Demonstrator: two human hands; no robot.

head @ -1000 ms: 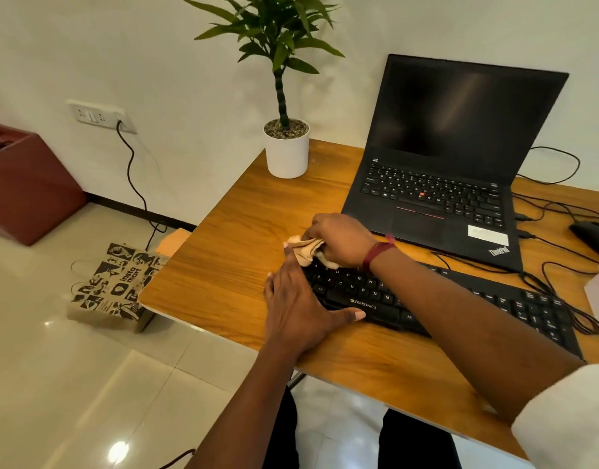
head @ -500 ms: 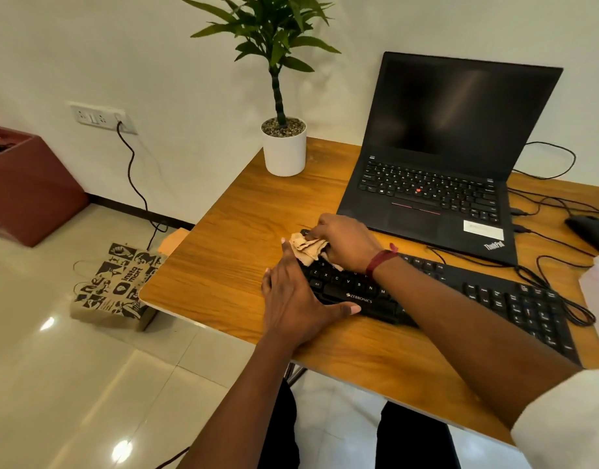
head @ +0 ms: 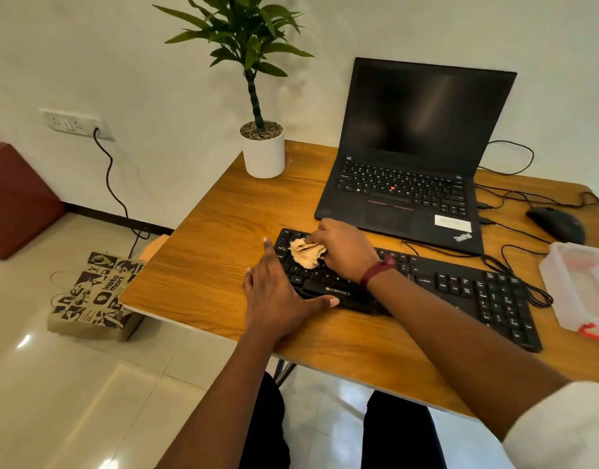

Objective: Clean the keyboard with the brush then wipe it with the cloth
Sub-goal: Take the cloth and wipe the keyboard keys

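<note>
A black keyboard (head: 460, 292) lies across the front of the wooden table (head: 220, 238). My right hand (head: 345, 248) is shut on a crumpled beige cloth (head: 305, 252) and presses it onto the keys at the keyboard's far left end. My left hand (head: 278, 292) lies flat with fingers spread against the keyboard's left edge, its thumb along the front edge below the brand label. No brush is in view.
An open black laptop (head: 413, 170) stands just behind the keyboard. A potted plant (head: 262, 147) sits at the back left corner. A black mouse (head: 557, 223) and cables lie at the right, beside a clear plastic box (head: 582, 289). A paper bag (head: 91, 296) stands on the floor.
My right hand has moved the cloth a little along the keys at the keyboard's left end. My left hand stays braced on the left edge. The camera has shifted slightly.
</note>
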